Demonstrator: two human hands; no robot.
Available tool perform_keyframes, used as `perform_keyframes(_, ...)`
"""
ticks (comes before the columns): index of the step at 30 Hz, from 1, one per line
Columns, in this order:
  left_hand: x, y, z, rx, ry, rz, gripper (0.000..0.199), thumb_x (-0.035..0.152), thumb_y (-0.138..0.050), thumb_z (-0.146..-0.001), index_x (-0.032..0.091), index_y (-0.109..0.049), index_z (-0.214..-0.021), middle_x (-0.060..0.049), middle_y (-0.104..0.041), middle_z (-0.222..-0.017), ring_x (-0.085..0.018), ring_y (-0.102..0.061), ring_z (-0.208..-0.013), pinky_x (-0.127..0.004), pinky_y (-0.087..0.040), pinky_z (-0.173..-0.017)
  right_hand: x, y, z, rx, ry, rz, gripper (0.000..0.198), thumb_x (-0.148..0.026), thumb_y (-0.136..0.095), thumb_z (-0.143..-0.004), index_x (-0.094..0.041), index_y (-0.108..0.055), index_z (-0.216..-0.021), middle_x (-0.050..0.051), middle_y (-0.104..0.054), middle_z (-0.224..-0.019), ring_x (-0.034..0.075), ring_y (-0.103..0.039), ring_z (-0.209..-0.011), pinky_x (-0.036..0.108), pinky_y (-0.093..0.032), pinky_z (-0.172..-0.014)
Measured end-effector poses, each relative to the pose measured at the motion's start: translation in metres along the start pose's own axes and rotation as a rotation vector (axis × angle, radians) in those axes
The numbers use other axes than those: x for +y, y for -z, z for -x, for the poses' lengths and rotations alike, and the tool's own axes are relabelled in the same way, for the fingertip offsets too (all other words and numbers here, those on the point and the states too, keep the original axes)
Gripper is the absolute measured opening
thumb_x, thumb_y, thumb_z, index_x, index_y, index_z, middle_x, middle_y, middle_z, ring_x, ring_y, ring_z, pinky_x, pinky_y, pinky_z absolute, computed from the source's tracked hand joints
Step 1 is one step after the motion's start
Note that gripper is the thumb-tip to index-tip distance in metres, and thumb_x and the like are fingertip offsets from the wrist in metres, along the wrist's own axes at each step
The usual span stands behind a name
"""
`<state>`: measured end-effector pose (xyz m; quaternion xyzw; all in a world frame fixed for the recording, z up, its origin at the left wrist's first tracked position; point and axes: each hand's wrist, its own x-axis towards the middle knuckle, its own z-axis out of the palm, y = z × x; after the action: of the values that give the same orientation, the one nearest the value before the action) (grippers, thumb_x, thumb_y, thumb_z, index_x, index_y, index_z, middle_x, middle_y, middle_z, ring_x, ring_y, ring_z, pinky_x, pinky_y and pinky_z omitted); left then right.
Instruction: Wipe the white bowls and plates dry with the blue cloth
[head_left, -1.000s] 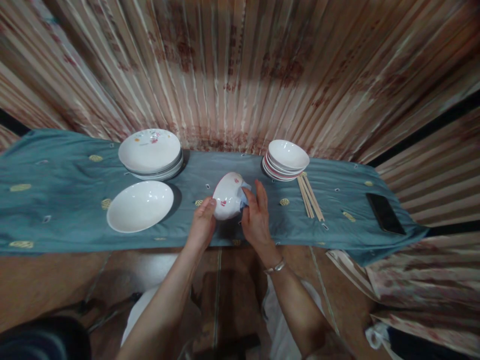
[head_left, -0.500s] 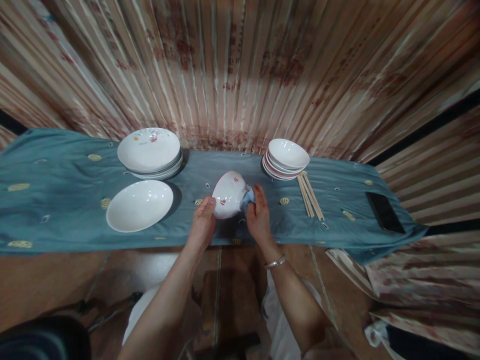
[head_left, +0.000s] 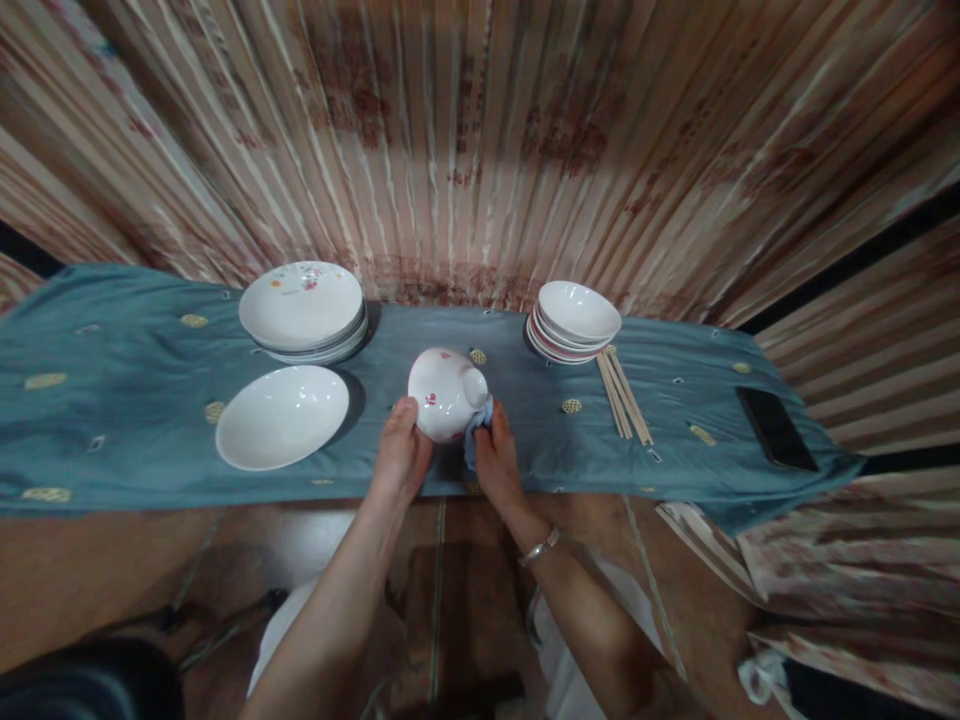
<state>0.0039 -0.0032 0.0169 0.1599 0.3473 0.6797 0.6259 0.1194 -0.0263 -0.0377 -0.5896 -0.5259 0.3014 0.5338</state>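
Note:
A white bowl with small red flowers [head_left: 442, 395] is tipped on its side above the table, its foot toward the right. My left hand [head_left: 401, 450] grips its rim at the lower left, thumb on the outside. In my right hand [head_left: 497, 455] is a blue cloth [head_left: 474, 432], pressed against the bowl's underside below the foot. The fingers of my right hand are partly hidden behind the cloth and bowl. To the left lies a large white oval-looking dish [head_left: 283, 418].
A stack of plates [head_left: 304, 305] stands at the back left, a stack of bowls [head_left: 577, 312] at the back right. Beside the bowls lie several chopsticks [head_left: 624, 395]. A black phone [head_left: 776, 428] rests near the right end of the teal tablecloth [head_left: 135, 400]. A pleated curtain [head_left: 465, 150] hangs behind.
The bowl has turned and shifted slightly left, so its foot now shows. My right hand with the cloth has moved down and left, from the foot to the lower side.

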Motion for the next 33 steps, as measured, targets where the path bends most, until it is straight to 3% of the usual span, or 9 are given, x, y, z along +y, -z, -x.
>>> perform_keyframes(4,-0.001,0.002,-0.002,-0.014,0.001,-0.010,0.027,0.033,-0.082,-0.073,0.015,-0.067,-0.085,-0.008,-0.076,-0.085,-0.022,-0.072,-0.090,-0.038,-0.053,-0.097,0.000,-0.014,0.018,-0.011,-0.016,0.067,0.066,-0.020,-0.041,-0.088,-0.012,-0.032,-0.153,0.015,-0.037,-0.160,0.025,-0.031,-0.150,0.051,-0.028,-0.123)
perform_keyframes(10,-0.001,0.003,-0.004,-0.006,-0.001,0.000,0.022,0.032,-0.077,-0.077,0.014,-0.068,-0.086,-0.010,-0.077,-0.090,-0.024,-0.072,-0.096,-0.041,-0.052,-0.101,-0.004,-0.024,0.041,-0.090,0.138,0.264,0.073,-0.016,-0.036,-0.095,-0.009,-0.004,-0.160,0.019,-0.010,-0.168,0.026,-0.008,-0.157,0.055,-0.020,-0.125)
perform_keyframes(17,0.000,0.003,-0.005,0.007,0.004,0.009,0.021,0.030,-0.078,-0.075,0.014,-0.066,-0.083,-0.010,-0.076,-0.085,-0.024,-0.072,-0.095,-0.041,-0.050,-0.102,0.000,-0.027,0.049,-0.095,0.303,0.421,0.080,-0.004,-0.030,-0.095,-0.017,0.014,-0.159,0.019,-0.001,-0.169,0.028,-0.005,-0.157,0.056,-0.026,-0.124)
perform_keyframes(24,0.003,0.002,-0.003,0.019,0.021,-0.002,0.023,0.031,-0.078,-0.075,0.015,-0.065,-0.087,-0.007,-0.075,-0.084,-0.020,-0.072,-0.086,-0.035,-0.054,-0.091,-0.002,-0.016,0.054,-0.140,0.418,0.429,0.080,0.001,-0.027,-0.095,-0.024,0.015,-0.159,0.014,0.004,-0.170,0.026,-0.005,-0.156,0.053,-0.033,-0.122)
perform_keyframes(29,0.010,0.003,0.003,0.012,0.093,-0.110,0.032,0.036,-0.084,-0.068,0.017,-0.061,-0.081,0.003,-0.066,-0.069,-0.012,-0.063,-0.061,-0.021,-0.049,-0.061,-0.029,0.003,0.053,-0.254,0.549,0.383,0.078,0.001,-0.031,-0.095,-0.027,-0.002,-0.161,0.008,-0.002,-0.170,0.025,-0.013,-0.156,0.049,-0.032,-0.124)
perform_keyframes(33,0.009,-0.004,0.012,-0.093,0.079,-0.150,0.038,0.042,-0.087,-0.062,0.018,-0.060,-0.075,0.006,-0.061,-0.063,-0.008,-0.054,-0.053,-0.019,-0.044,-0.054,-0.045,0.017,0.036,-0.166,0.645,0.409,0.076,0.002,-0.030,-0.095,-0.026,-0.008,-0.161,0.008,-0.003,-0.170,0.025,-0.013,-0.156,0.048,-0.034,-0.123)
